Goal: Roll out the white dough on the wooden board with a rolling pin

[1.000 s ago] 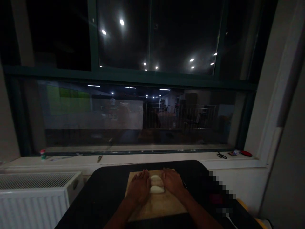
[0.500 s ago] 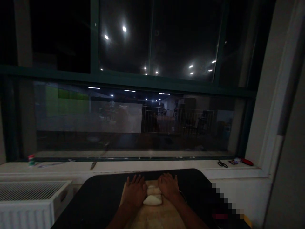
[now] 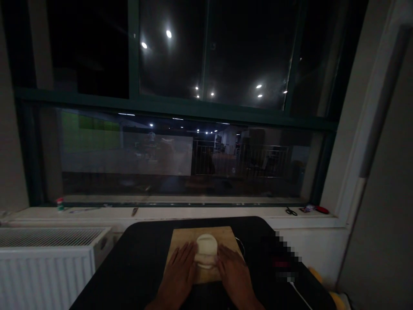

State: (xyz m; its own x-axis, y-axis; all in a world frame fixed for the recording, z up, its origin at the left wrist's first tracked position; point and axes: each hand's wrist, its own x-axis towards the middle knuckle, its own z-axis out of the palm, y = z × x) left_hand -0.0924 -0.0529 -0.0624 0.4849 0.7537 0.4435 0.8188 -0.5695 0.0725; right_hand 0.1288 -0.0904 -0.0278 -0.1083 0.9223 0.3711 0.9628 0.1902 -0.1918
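A flat, pale round of dough (image 3: 207,244) lies on a wooden board (image 3: 183,234). Across its near part runs a short pale rolling pin (image 3: 205,259), its ends hidden under my hands. My left hand (image 3: 180,267) rests at the pin's left end, palm down, fingers stretched forward. At the right end, my right hand (image 3: 232,266) lies palm down too, with its fingers extended and angled inward. A strip of dough shows on the near side of the pin.
The board sits on a black table (image 3: 145,254) below a dark window. On the windowsill (image 3: 193,212) are scissors (image 3: 291,211), a red object (image 3: 322,209) and a small red-capped bottle (image 3: 60,204). A white radiator (image 3: 54,262) stands at left; a white cable (image 3: 301,295) crosses the table's right side.
Both hands and the rolling pin have come back toward me, from the far part of the dough to its near part. More dough and the board's far edge now show; the view has shifted slightly.
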